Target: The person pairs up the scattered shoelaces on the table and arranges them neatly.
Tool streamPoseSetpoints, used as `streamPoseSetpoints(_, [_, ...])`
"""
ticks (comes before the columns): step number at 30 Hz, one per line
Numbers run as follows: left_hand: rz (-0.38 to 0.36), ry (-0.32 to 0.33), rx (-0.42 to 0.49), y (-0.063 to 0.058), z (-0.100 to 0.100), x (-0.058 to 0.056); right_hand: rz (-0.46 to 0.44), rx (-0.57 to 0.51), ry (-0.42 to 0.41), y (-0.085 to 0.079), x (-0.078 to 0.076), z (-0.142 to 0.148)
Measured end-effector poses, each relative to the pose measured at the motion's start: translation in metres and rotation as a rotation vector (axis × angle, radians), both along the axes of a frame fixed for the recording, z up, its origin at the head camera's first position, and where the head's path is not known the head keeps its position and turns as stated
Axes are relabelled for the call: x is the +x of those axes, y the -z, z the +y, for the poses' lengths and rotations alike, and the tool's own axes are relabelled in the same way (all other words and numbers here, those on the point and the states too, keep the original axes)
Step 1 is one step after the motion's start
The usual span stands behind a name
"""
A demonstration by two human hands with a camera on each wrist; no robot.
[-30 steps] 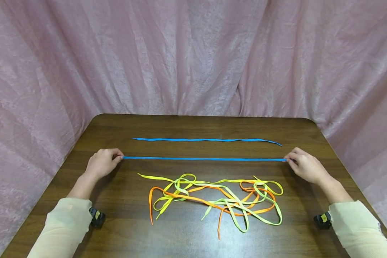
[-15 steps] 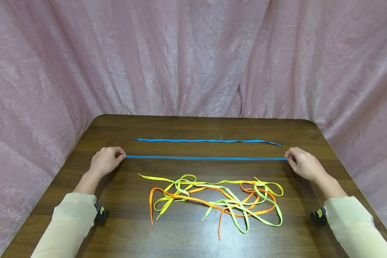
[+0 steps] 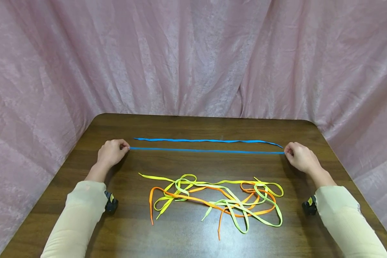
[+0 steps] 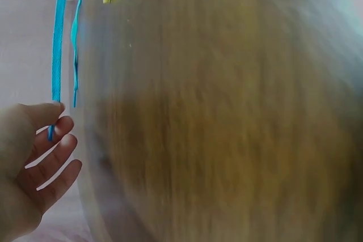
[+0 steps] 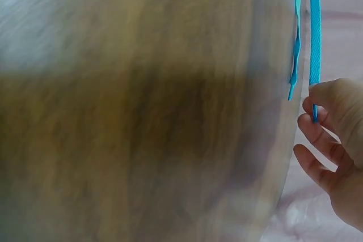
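Note:
A blue shoelace (image 3: 206, 151) is stretched nearly straight between my two hands. My left hand (image 3: 112, 153) pinches its left end between thumb and forefinger; in the left wrist view the lace's tip (image 4: 50, 133) pokes out below the thumb. At the other end my right hand (image 3: 301, 157) pinches it likewise, and the tip (image 5: 315, 113) shows past the fingers in the right wrist view. Just beyond it, a second blue shoelace (image 3: 209, 141) lies across the table, slightly wavy, its right end bending toward me.
Nearer to me on the brown wooden table (image 3: 154, 243) lies a loose tangle of shoelaces: a yellow one (image 3: 154, 177), an orange one (image 3: 193, 199) and a pale green one (image 3: 271, 224). A pink curtain (image 3: 193, 61) hangs behind the table.
Both hands have moved away from me with the taut blue shoelace, bringing it closer to the other blue one. The left hand has also shifted right. The tangled laces stay put.

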State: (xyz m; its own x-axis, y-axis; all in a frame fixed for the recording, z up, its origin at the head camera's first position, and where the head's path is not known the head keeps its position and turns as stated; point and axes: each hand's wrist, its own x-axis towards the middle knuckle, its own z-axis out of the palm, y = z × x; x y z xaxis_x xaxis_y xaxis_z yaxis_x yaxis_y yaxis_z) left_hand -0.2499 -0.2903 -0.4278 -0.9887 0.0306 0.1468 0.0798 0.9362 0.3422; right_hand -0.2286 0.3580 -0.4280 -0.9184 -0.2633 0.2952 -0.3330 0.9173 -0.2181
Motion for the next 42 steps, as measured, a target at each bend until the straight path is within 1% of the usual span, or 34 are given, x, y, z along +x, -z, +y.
streamPoseSetpoints(6, [-0.019,-0.038,0.034,0.002,0.003,-0.01,-0.05,-0.01,0.058,-0.003,-0.007,-0.002])
streamPoseSetpoints(14, [-0.046,-0.078,0.048,0.005,0.005,-0.021,-0.037,-0.049,0.114,0.001,-0.017,-0.004])
streamPoseSetpoints(21, [-0.063,-0.095,0.058,0.002,0.007,-0.026,-0.077,-0.03,0.128,0.002,-0.027,-0.004])
streamPoseSetpoints(32, [-0.072,-0.134,0.07,-0.002,0.014,-0.035,-0.141,0.017,0.181,-0.009,-0.041,-0.008])
streamPoseSetpoints(36, [-0.088,-0.137,0.068,-0.001,0.016,-0.036,-0.164,0.028,0.201,-0.009,-0.043,-0.009])
streamPoseSetpoints(42, [-0.071,-0.14,0.056,-0.002,0.017,-0.041,-0.192,0.034,0.229,-0.01,-0.046,-0.008])
